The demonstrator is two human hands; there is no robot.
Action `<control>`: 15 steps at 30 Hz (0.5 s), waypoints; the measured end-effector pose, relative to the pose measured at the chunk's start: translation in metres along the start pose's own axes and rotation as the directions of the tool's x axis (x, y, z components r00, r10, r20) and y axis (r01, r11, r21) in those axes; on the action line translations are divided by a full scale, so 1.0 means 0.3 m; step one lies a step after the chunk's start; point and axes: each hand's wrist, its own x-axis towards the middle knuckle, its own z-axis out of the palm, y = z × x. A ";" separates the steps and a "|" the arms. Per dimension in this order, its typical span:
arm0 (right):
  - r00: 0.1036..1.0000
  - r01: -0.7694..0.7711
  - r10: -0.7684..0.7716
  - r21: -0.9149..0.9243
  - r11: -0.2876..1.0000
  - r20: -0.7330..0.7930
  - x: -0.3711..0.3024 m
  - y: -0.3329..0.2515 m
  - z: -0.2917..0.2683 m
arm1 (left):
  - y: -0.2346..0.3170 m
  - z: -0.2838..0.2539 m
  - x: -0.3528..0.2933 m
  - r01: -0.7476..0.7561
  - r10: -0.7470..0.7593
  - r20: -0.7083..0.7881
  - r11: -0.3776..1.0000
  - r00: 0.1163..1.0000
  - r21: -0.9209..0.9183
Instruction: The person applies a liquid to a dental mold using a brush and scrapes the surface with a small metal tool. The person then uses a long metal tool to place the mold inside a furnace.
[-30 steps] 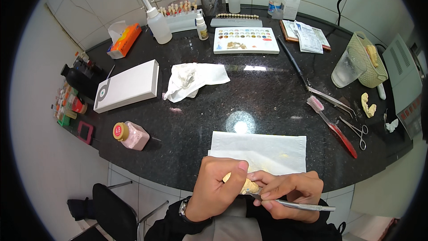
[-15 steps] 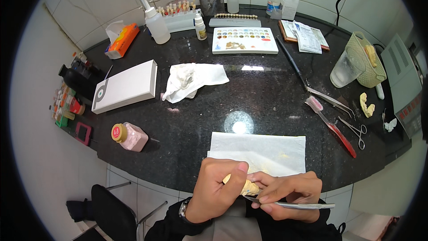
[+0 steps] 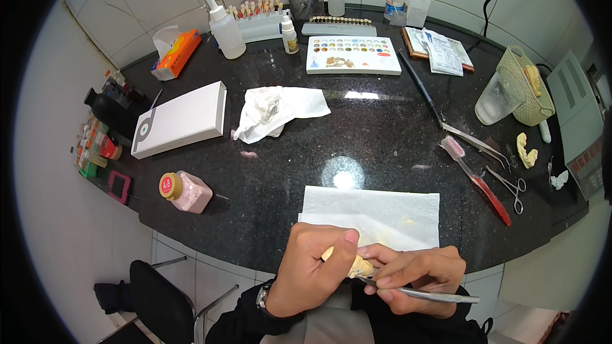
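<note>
My left hand (image 3: 311,271) is closed around a small pale-yellow dental cast (image 3: 361,268), with the thumb along its top; fingers and palm hide much of the cast. In my right hand (image 3: 417,275) is a slim metal carving knife (image 3: 433,296), pinched between thumb and fingers, its handle pointing right. The knife's tip meets the lower edge of the cast, near a small blue mark. Both hands are at the table's front edge, over the near side of a white paper sheet (image 3: 370,204) dusted with yellowish shavings.
On the right lie a red-handled toothbrush (image 3: 481,188), scissor-like clamps (image 3: 507,186), tweezers (image 3: 475,140) and another yellow cast piece (image 3: 526,151). Left are a jar of pink powder (image 3: 191,192), a white box (image 3: 182,121) and a crumpled tissue (image 3: 280,111). A paint palette (image 3: 354,64) sits behind.
The knife's tip has shifted slightly up and to the right against the cast. Both hands keep their grips, and the whole view has moved a little.
</note>
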 end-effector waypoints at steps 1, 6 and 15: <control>1.000 -0.006 0.006 0.003 1.000 -0.002 -0.001 0.000 0.001 | 0.000 0.000 0.001 -0.004 0.004 0.000 1.000 1.000 0.002; 0.999 -0.047 0.047 0.001 0.999 0.020 -0.002 -0.006 0.002 | 0.008 0.002 -0.002 0.014 -0.014 -0.015 1.000 1.000 0.004; 0.994 -0.095 0.097 0.056 0.994 -0.039 -0.010 -0.010 0.004 | 0.001 0.003 0.007 0.015 -0.015 0.010 1.000 1.000 -0.007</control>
